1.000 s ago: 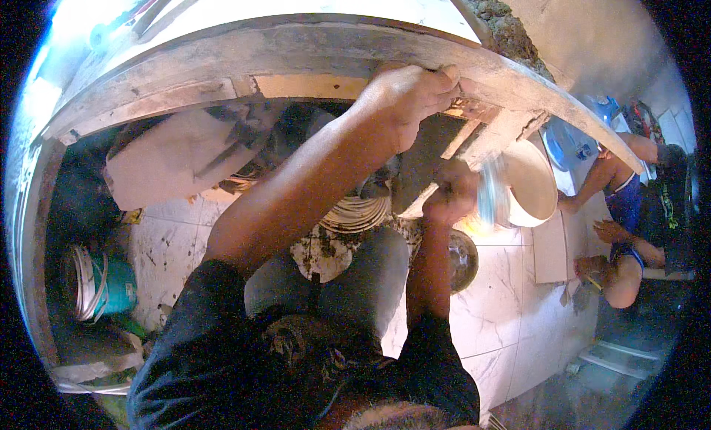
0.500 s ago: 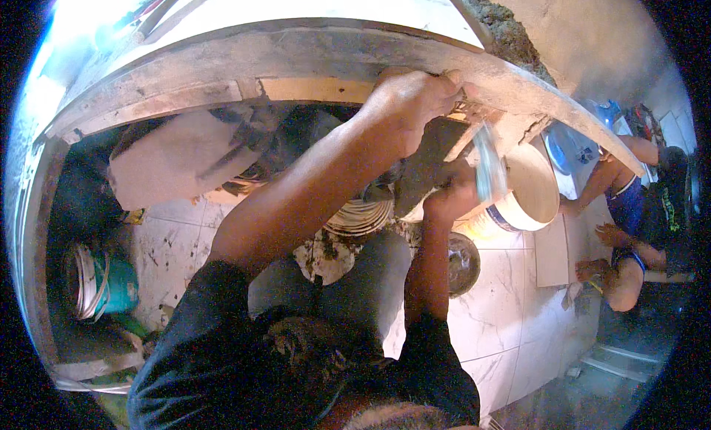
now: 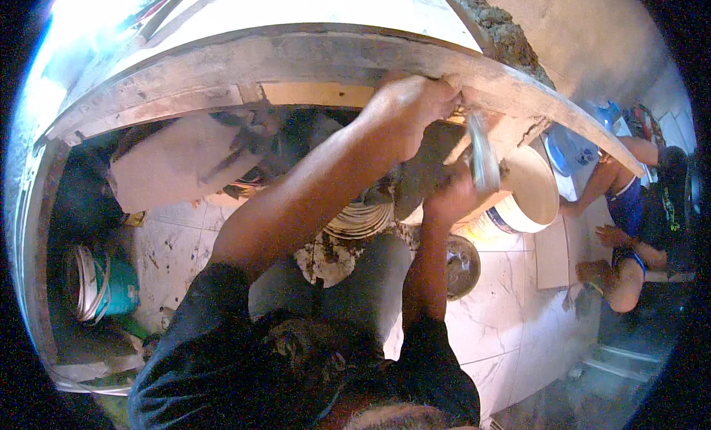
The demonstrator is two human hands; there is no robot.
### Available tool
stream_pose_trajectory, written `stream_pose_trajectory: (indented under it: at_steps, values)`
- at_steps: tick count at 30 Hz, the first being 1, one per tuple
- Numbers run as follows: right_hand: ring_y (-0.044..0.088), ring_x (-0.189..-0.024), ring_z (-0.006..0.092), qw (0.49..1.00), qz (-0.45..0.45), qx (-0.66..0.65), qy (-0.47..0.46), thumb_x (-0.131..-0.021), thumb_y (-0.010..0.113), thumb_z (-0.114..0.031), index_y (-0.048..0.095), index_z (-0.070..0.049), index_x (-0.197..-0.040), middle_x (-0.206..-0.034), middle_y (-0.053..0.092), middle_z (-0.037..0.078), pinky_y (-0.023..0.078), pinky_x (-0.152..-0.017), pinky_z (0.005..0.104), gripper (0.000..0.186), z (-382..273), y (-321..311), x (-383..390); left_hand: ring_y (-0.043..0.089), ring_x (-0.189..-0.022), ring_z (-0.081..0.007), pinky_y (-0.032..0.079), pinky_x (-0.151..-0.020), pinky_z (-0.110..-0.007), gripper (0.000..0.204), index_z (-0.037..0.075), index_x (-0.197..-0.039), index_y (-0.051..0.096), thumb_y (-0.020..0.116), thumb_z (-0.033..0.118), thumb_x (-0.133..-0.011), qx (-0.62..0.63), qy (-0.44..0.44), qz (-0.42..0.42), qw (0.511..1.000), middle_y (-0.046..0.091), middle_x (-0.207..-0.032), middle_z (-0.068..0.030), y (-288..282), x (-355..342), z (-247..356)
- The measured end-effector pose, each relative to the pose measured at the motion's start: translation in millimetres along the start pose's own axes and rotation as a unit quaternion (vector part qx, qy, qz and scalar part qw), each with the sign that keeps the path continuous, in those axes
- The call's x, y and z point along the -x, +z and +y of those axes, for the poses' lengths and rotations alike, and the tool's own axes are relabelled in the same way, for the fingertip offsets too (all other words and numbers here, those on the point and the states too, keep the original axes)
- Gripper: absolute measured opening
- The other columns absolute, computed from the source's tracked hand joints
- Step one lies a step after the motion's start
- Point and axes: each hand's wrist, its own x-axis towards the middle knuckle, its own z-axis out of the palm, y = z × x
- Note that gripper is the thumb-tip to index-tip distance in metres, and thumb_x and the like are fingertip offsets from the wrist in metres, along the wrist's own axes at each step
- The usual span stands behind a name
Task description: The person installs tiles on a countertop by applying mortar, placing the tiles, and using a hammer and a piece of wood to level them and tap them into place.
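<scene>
Over tiled floor [image 3: 485,322], close in on the frame [image 3: 318,52]!
Blurred tool [image 3: 485,160] clamped upright in the fingers of the right hand [image 3: 450,198], near the frame; left hand [image 3: 416,108] braced there, probably for steadiness, can't tell whether gripping.

hands: 2, left hand [image 3: 424,104] and right hand [image 3: 453,197] | blurred tool [image 3: 483,156]: 1 | wooden frame [image 3: 311,56]: 1 | buckets: 2, white bucket [image 3: 535,189] and teal bucket [image 3: 121,285] | bowl [image 3: 463,267]: 1 | wearer's legs: 2, left leg [image 3: 280,291] and right leg [image 3: 374,282] | co-worker [image 3: 626,206]: 1
</scene>
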Motion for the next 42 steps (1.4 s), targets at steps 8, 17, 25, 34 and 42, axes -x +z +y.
stream_pose_trajectory:
  at_steps: [8,17,25,34,42]
  values:
    - [0.049,-0.056,0.021,0.993,0.011,0.114,-0.02,-0.083,0.05,-0.018,0.05,-0.006,-0.062,-0.064,0.05,0.012,0.044,-0.054,0.0354,0.024,-17.3,-2.9,9.6,0.062,-0.087,-0.0248,0.045,-0.076,-0.036,0.03,0.007,-0.102,0.063,0.046,0.03,-0.091,-0.087,0.016,-0.034,0.996,0.065,-0.09,-0.0131,0.0,4.2,-3.5]
    - [0.058,-0.065,0.0303,0.951,0.169,-0.194,0.173,-0.079,0.052,-0.015,0.061,0.001,-0.082,-0.073,0.061,0.018,0.046,-0.06,0.0382,0.018,-28.1,5.4,14.6,0.062,-0.074,-0.0288,0.047,-0.065,-0.039,0.018,0.008,-0.099,0.063,0.055,0.014,-0.084,-0.216,0.164,-0.018,0.962,0.063,-0.08,-0.0171,-6.0,5.5,-14.1]
    - [0.055,-0.063,0.0287,0.999,-0.004,0.031,-0.017,-0.075,0.052,-0.012,0.058,0.0,-0.081,-0.07,0.057,0.017,0.047,-0.061,0.0391,0.015,1.6,-1.0,17.7,0.059,-0.069,-0.0228,0.045,-0.064,-0.036,0.03,0.0,-0.085,0.065,0.049,0.026,-0.091,-0.202,0.198,0.017,0.959,0.064,-0.077,-0.0158,-6.1,7.3,-15.2]
    - [0.052,-0.06,0.0274,0.979,0.03,-0.204,-0.014,-0.088,0.042,-0.034,0.055,0.002,-0.078,-0.066,0.052,0.017,0.046,-0.064,0.0419,0.039,-9.5,4.1,15.8,0.06,-0.07,-0.0256,0.045,-0.061,-0.033,0.025,0.002,-0.101,0.061,0.054,0.02,-0.086,-0.208,0.205,-0.017,0.956,0.063,-0.075,-0.0143,-3.8,7.4,-15.2]
    - [0.053,-0.06,0.0276,0.945,0.154,-0.2,0.21,-0.089,0.043,-0.027,0.049,0.0,-0.064,-0.063,0.052,0.015,0.045,-0.058,0.0422,0.038,-42.4,2.1,9.4,0.062,-0.072,-0.0279,0.046,-0.063,-0.037,0.017,0.004,-0.09,0.059,0.053,0.019,-0.085,-0.205,0.199,-0.002,0.958,0.062,-0.076,-0.0174,-1.0,9.3,-15.6]
